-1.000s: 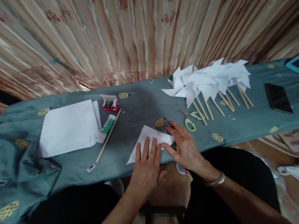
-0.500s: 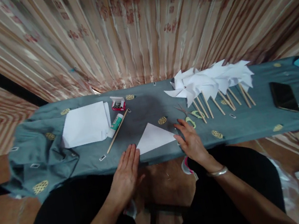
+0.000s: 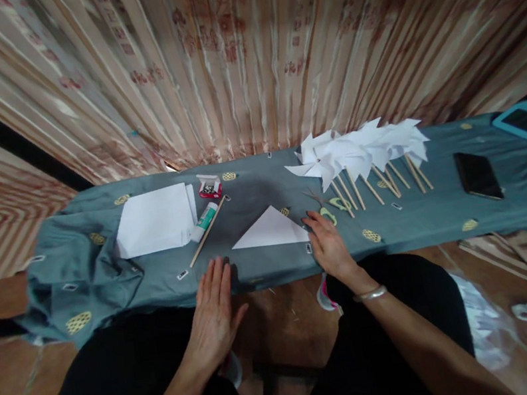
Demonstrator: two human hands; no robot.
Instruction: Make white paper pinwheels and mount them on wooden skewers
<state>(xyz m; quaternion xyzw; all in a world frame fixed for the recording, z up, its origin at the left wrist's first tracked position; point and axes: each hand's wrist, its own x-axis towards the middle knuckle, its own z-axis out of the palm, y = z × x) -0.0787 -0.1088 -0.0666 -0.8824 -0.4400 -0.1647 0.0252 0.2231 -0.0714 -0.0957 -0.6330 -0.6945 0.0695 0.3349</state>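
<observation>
Right hand: the right hand (image 3: pixel 328 247) lies spread and flat, holding nothing, fingertips touching the right corner of the folded paper triangle (image 3: pixel 270 231).
Left hand: the left hand (image 3: pixel 215 305) is wide, fingers straight, empty, at the near edge of the counter (image 3: pixel 449 217) (just left of the triangle, apart from it).
Triangle: flat on the teal cloth, mid-counter, near side.
Left of it: wooden stick (image 3: pixel 207 232), glue tube (image 3: pixel 205 221), white paper stack (image 3: pixel 156 219).
Right, farther: scissors (image 3: pixel 329 208), paper pinwheels (image 3: pixel 361 151), black phone (image 3: pixel 478 175).
</observation>
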